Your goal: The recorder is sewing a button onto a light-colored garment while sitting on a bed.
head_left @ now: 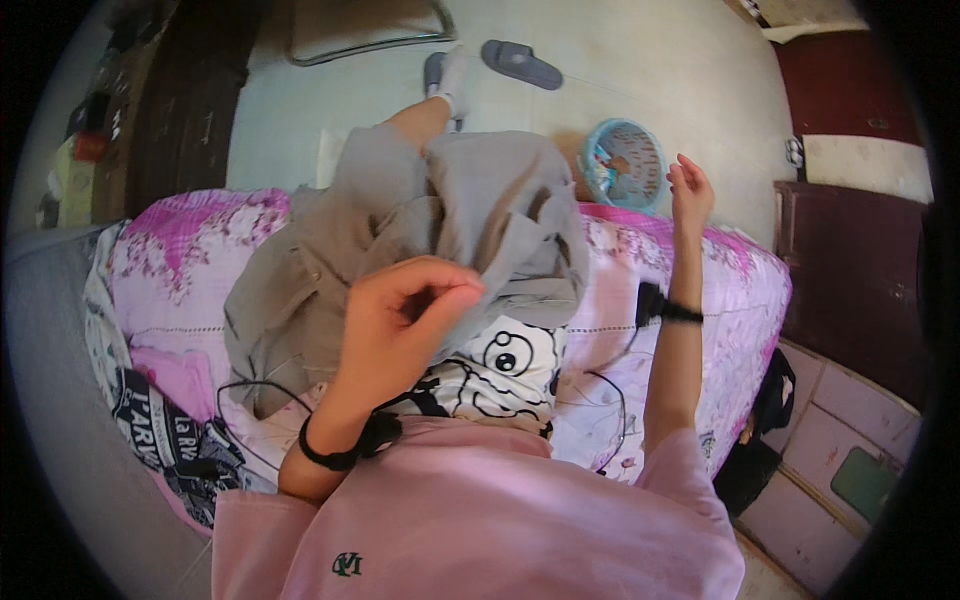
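Observation:
Over my lap lies loose, rumpled grey cloth (500,190), apparently a garment. My left hand (395,315) is closed above it, thumb and forefinger pinched together at a fold of the cloth. The pinched edge itself is mostly hidden by the fingers. Out to the right, raised past the bed's edge near a blue basket (650,150), my right hand (690,190) has its fingers bent together. Whatever they may pinch is too small to see. Below the left hand, a white cushion or cloth (510,365) with a black cartoon print rests against me.
I sit on a bed with a pink floral sheet (180,290). Black cables (622,410) run from my wrist straps. Printed dark cloth (175,435) lies at the left. A grey slipper (522,64) is on the floor, and a dark red cabinet (845,280) stands at the right.

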{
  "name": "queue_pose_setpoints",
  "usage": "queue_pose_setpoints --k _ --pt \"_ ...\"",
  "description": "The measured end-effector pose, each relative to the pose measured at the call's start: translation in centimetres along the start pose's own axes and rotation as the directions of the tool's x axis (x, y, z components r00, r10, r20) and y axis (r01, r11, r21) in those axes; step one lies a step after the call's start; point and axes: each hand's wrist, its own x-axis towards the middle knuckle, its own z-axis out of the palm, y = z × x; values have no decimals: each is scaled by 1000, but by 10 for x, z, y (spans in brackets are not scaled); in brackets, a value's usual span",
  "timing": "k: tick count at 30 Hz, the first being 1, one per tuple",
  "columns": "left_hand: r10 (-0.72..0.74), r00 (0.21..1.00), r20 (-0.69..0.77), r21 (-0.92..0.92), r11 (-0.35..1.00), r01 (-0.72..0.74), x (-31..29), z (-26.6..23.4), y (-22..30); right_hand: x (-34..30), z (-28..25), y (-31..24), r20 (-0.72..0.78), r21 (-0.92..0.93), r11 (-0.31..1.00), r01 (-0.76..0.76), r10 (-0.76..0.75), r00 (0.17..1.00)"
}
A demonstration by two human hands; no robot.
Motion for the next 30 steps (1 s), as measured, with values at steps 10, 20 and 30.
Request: queue_pose_setpoints --k 10,20,30 --pt "14 999 -47 -207 978 -23 -7 3 -2 -233 71 -247 236 253 795 551 -603 762" --pt "80 995 -54 -94 992 -85 -11 3 -3 -239 73 -255 124 156 778 608 -627 769" --pt "50 998 -28 -213 975 -55 -10 6 -8 -236 75 -248 82 146 748 647 -661 746"
